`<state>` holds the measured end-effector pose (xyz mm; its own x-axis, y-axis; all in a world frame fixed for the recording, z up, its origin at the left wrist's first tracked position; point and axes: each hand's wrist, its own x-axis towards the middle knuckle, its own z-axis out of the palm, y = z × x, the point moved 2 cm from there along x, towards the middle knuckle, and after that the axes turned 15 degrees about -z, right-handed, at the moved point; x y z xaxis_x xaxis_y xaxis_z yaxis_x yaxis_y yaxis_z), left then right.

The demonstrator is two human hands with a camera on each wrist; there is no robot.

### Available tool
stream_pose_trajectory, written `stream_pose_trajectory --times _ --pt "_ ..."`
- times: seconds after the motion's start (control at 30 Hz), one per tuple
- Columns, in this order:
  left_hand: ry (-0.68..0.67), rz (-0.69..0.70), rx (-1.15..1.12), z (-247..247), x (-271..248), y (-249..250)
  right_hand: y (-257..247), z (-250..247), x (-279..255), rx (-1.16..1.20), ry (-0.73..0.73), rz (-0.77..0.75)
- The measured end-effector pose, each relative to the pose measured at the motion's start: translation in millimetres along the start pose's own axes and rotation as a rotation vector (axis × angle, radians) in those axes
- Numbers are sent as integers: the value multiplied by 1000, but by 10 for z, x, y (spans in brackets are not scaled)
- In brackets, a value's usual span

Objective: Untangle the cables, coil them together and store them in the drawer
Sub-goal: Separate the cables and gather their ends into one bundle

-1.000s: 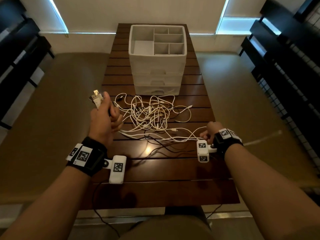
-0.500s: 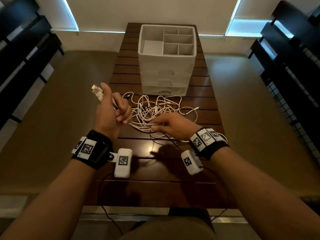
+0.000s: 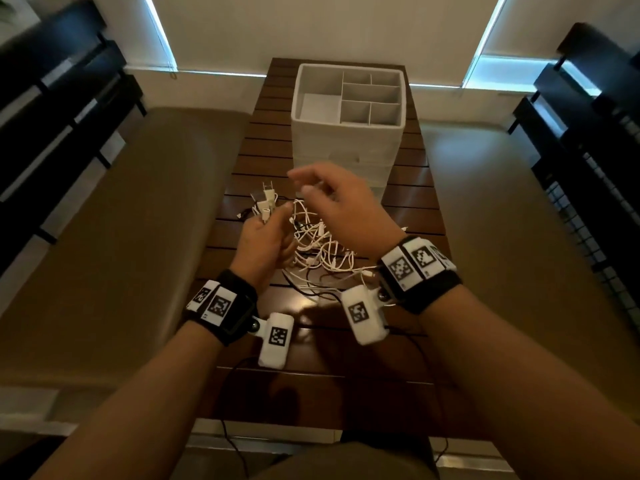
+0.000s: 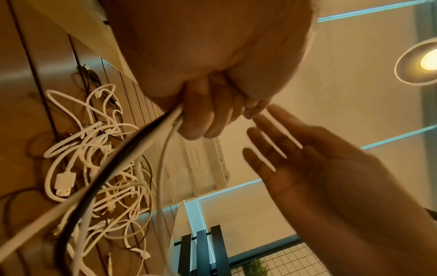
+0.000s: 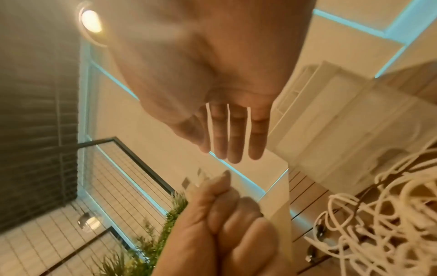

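Left hand point(image 3: 266, 237) is raised above the worktop point(image 3: 408, 209), clenched around a bundle of cable ends; several white connector plugs point(image 3: 265, 202) stick up out of the top of the fist. In the left wrist view the curled fingers point(image 4: 203, 115) grip white strands and one black strand, which run down from the fist to the pile.

Right hand point(image 3: 346, 206) hovers above the pile, just beside the left fist, released: fingers straight and slightly spread, holding nothing. The right wrist view confirms this, with open fingers point(image 5: 232, 134) pointing toward the left fist point(image 5: 224, 224), apart from it. Motion blur on the fingertips in the head view.

Tangled cables point(image 3: 322, 244) lie in a loose heap on the slatted dark wood worktop, between the two wrists and in front of the drawer unit point(image 3: 346, 147). Mostly white; a few thin black ones point(image 3: 304, 289) trail toward the near edge. One white USB plug point(image 4: 62, 184) lies flat at the edge of the heap.

Drawer unit is white, standing at the far end of the worktop; its top is an open tray with dividers. Front drawers look closed, partly hidden behind the right hand.
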<state>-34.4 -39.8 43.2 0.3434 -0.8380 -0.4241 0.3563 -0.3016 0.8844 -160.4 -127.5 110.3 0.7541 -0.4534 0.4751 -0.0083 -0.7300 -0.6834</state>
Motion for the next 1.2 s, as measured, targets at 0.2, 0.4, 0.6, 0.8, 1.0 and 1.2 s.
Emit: stream_pose_trajectory --times 0.2,0.4,0.6,0.8,1.0,1.2 --pt "-37 14 78 30 -22 -13 48 121 102 146 38 31" --pt "-73 36 142 83 -21 9 34 167 44 77 30 -130" --pt "68 -46 84 123 0 51 -7 322 75 -97 -18 -237" --pt "26 -2 116 114 -34 166 -5 248 204 -53 -32 -207" --pt "72 -28 159 19 37 206 60 278 280 -46 -110 -167" --pt "123 -109 -6 -140 54 132 448 217 246 50 110 63"
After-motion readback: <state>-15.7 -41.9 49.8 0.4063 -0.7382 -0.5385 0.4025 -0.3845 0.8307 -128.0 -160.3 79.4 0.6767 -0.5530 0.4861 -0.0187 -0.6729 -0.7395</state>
